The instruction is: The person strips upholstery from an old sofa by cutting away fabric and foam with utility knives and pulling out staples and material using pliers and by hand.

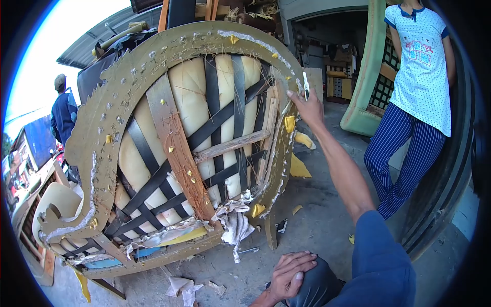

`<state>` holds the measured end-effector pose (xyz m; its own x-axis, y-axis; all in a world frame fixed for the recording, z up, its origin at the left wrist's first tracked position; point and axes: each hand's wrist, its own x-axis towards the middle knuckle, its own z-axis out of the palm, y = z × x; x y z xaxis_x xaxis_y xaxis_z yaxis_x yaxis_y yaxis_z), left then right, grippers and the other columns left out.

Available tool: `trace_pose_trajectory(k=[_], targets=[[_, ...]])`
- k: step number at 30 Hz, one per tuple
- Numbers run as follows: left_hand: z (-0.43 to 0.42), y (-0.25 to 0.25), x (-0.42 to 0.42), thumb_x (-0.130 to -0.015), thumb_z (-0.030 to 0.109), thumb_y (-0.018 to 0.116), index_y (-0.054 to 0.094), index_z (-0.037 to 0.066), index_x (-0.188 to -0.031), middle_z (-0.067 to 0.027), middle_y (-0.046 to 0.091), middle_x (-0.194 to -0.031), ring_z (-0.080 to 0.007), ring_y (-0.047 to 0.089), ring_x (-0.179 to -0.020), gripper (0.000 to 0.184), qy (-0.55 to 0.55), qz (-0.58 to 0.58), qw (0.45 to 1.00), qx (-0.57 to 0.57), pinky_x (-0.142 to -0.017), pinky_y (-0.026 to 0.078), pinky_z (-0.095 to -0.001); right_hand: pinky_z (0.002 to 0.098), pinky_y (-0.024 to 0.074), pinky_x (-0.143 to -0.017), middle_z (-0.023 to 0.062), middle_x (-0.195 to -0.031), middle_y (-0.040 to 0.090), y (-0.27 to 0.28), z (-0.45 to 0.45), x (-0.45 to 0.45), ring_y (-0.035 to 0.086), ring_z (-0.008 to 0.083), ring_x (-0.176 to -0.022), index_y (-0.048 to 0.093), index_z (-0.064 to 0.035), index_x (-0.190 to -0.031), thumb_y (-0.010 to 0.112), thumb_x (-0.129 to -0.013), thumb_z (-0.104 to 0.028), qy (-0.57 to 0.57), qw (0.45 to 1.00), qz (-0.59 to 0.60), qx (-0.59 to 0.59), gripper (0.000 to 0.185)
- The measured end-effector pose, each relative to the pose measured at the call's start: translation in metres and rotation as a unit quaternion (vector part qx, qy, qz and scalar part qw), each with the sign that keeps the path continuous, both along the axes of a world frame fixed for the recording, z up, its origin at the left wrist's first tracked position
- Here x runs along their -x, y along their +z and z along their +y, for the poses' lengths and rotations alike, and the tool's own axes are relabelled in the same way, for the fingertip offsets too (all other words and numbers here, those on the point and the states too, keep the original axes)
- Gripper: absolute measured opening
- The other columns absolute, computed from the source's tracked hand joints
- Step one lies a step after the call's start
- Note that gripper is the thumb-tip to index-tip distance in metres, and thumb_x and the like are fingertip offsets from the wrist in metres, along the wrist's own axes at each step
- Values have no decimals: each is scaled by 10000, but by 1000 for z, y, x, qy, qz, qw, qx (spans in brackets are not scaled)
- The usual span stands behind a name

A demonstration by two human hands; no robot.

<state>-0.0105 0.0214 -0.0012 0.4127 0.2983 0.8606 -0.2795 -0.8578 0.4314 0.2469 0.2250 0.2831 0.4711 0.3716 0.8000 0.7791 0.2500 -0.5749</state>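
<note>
Sofa frame [176, 138] | right hand [309, 106]: slim tool [306, 84] | left hand [292, 276]: on knee [320, 280]

An open-backed sofa [182, 146] marks this furniture workshop.

Passage noted along the sofa frame's [123, 66] right-hand outer edge, reached by the right fingers [295, 99]. Crossed black straps [211, 77], a wooden plank [166, 115] and a rail [232, 147] obstruct the back opening. Torn cloth [236, 227] hangs across the lower right. Open floor [327, 204] separates frame and standing person [422, 82]; a knee [317, 284] obstructs the near side.
</note>
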Motion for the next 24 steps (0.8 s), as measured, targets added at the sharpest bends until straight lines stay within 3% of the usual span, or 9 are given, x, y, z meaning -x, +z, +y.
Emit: trace_pose_trajectory(k=[4,7,14,16,17,18,21,23,24], targets=[[5,0,1,-981,166,382,732,-41,-1032,-201,710,-1132,-356,651,-1141,409,10,-4,1000,17,-991,463,-441,439,516,-842,215,-944,706,1,9,-34,695,370,-954,625,-14,-1012,676,-914,-489,34,999,-2,6,487],[5,0,3,-979,168,381,730,-43,-1038,-204,709,-1134,-359,647,-1149,413,13,5,1000,12,-991,460,-445,447,507,-863,247,-1034,703,3,2,-50,679,406,-1008,631,-23,-1171,614,-969,-412,43,995,-92,17,438],[-3,-1,-5,-978,160,375,717,-49,-1050,-203,699,-1149,-356,645,-1135,407,-10,2,1000,5,-993,453,-439,467,497,-894,251,-1076,692,31,6,-65,643,442,-1061,601,-37,-1272,591,-985,-398,33,980,-190,53,462],[-11,-3,-6,-1004,251,416,731,-33,-1005,-219,707,-1114,-400,641,-1118,424,-12,-29,999,41,-958,446,-524,475,491,-909,257,-1086,687,30,8,-74,633,454,-1069,610,-38,-1255,596,-981,-407,80,966,-243,42,460],[-12,-4,-6,-1004,251,416,731,-33,-1005,-219,707,-1114,-400,641,-1118,424,-11,-27,999,42,-958,446,-524,441,498,-876,216,-1015,709,30,12,-79,678,379,-997,642,-21,-1192,597,-980,-380,79,960,-269,28,420],[-12,-3,-6,-1004,253,415,731,-32,-1005,-222,706,-1117,-400,640,-1120,426,-14,-26,999,40,-962,443,-524,441,498,-876,216,-1015,709,33,14,-82,678,379,-997,642,-21,-1192,597,-980,-380,81,959,-269,28,420],[-15,2,-6,-1005,263,413,731,-32,-1008,-223,705,-1122,-402,639,-1122,434,-14,-22,999,47,-971,437,-523,344,496,-679,108,-795,678,35,17,-87,641,178,-741,681,9,-1058,587,-955,-290,176,945,-225,159,330],[-21,3,-8,-1006,271,411,730,-32,-1010,-222,706,-1125,-403,638,-1122,440,-13,-17,998,62,-975,433,-523,312,478,-565,82,-687,661,-12,0,-65,596,129,-607,684,10,-929,616,-906,-222,217,914,-243,244,243],[-21,3,-11,-1012,284,406,731,-31,-1008,-221,707,-1124,-402,638,-1124,453,-13,-24,997,68,-976,431,-524,334,512,-608,107,-697,682,-65,-15,-47,610,147,-609,683,-2,-882,639,-881,-189,305,884,-289,205,192]])
